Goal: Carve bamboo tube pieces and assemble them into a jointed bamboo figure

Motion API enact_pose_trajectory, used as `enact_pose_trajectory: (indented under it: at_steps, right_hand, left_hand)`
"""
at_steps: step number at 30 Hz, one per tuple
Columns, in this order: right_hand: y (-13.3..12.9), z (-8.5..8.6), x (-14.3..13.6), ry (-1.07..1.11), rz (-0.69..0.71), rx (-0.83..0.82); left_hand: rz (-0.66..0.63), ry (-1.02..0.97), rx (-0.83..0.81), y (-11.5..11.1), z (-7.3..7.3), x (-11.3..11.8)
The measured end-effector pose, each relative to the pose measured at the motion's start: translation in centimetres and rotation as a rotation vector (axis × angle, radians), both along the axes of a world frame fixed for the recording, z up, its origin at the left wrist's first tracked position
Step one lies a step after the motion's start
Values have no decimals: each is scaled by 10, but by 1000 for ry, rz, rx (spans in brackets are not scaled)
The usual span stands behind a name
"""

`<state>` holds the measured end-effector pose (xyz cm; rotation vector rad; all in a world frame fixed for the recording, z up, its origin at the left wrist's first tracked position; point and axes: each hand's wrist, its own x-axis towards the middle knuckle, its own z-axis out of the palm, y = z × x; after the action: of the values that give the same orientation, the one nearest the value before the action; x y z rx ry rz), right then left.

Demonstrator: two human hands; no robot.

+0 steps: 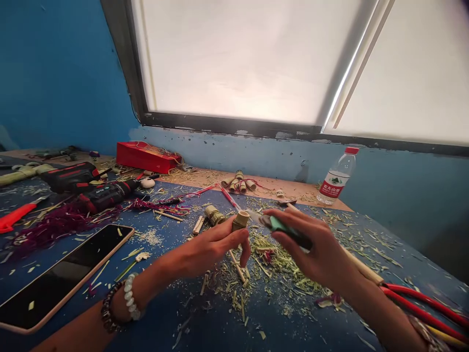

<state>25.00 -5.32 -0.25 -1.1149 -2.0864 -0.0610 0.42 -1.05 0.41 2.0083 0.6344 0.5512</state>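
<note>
My left hand (216,244) is closed around a short bamboo tube (241,221), its cut end facing up. In my right hand (311,244) is a knife (284,229) with a green and dark handle. Its blade points left toward the tube's rim; whether the two touch I cannot tell. Another bamboo piece (214,214) lies just behind my left hand. Beneath both hands, green and pale shavings (271,264) cover the blue tabletop (205,313).
On the left are a phone (69,274), a power drill (110,194), an orange-handled cutter (16,217) and purple fibres (54,230). Behind stand a red box (146,157), bundled bamboo pieces (239,183) and a water bottle (337,178). Red-handled pliers (421,298) lie at right.
</note>
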Motion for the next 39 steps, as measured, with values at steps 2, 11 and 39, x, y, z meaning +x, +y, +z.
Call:
enact_pose_trajectory:
  at_steps: [2,11,39]
  right_hand:
    - [-4,-2,-8,-61,56,6]
    - [-1,-10,-12,-133,-54,157]
    - [29,-3,39,197,-550,245]
  left_hand:
    - [-30,1,-13,0,0,-1]
    - [14,83,92,-1,2,-4]
    - [232,80,397,14,-11,1]
